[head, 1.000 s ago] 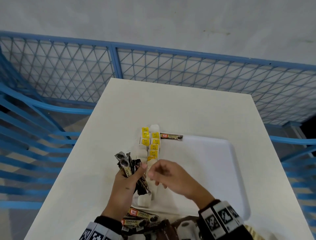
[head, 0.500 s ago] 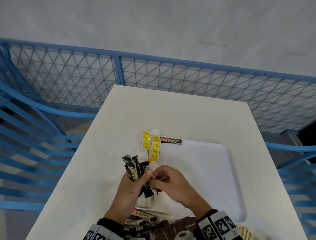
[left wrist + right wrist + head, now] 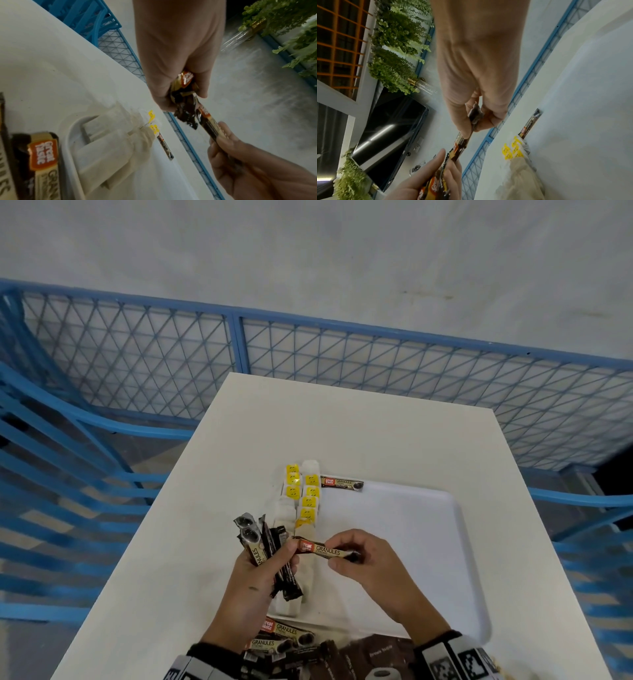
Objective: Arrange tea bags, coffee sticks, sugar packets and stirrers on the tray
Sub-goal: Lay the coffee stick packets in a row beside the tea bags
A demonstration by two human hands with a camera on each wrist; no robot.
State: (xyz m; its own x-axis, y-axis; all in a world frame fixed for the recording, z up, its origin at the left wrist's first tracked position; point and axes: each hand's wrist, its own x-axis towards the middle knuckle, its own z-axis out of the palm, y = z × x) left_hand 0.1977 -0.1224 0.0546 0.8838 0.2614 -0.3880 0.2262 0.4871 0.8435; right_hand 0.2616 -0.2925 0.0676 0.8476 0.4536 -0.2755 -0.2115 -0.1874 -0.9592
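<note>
1. State: our left hand (image 3: 255, 583) grips a bundle of coffee sticks (image 3: 265, 546), fingers curled round it. Our right hand (image 3: 359, 563) pinches one coffee stick (image 3: 325, 550) by its far end, above the near left part of the tray (image 3: 404, 542). That stick's other end looks to be touching or still in the bundle; can't tell which.
2. Risk: if it's still caught in the bundle, pulling could drag neighbours out w/ it and drop them on the tea bags (image 3: 306, 498), messing up the rows at the tray's left edge.
3. Risk: the pinch sits at the very end of a slick wrapper, so the stick may swivel or slip and land crooked, not parallel w/ the placed stick (image 3: 342, 484) at the far edge.
4. Risk: the left grip is loose-fanned at the top, so tilting it could let sticks slide out.
5. Hidden: the loose sticks (image 3: 284, 637) on the desk (image 3: 342, 422) by our wrists are cut off by the frame bottom, so no count. A dark packet w/ pale print there is unreadable.
6. Hidden: we see no stirrers for sure, and sugar packets can't be told apart. The white items under our hands are partly covered.
7. Both wrist views are blurry, so exact finger contact is hard to read.
</note>
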